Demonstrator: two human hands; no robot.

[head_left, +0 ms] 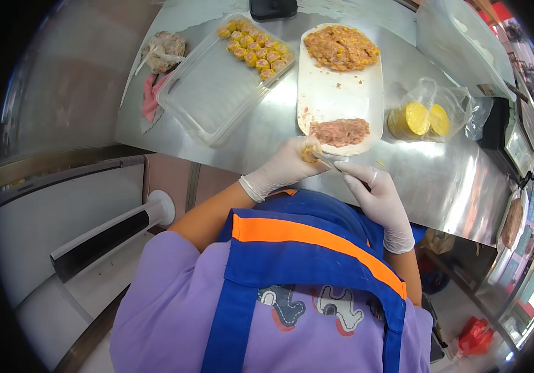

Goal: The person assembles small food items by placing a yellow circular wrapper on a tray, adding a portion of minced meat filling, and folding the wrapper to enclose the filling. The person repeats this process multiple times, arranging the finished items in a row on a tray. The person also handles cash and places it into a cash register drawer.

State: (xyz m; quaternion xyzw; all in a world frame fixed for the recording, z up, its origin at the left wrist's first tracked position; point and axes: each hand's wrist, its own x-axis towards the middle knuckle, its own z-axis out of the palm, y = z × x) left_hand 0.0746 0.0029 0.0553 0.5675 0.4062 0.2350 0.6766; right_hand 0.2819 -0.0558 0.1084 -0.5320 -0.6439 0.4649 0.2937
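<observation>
My left hand (282,165), in a white glove, cups a small yellow dumpling (309,153) just in front of the white cutting board (338,99). My right hand (376,199), also gloved, holds a thin flat spatula (328,161) whose tip touches the dumpling. On the board's near end lies a patch of pink minced filling (341,131); at its far end sits a heap of orange mixed filling (341,48). A clear plastic tray (211,93) to the left holds several finished yellow dumplings (256,46) in its far corner.
A clear bag with stacks of round yellow wrappers (425,119) lies right of the board on the steel counter (441,180). A wrapped meat lump (162,50) and pink cloth (151,96) sit at far left. A white-and-black tower fan (108,233) stands on the floor.
</observation>
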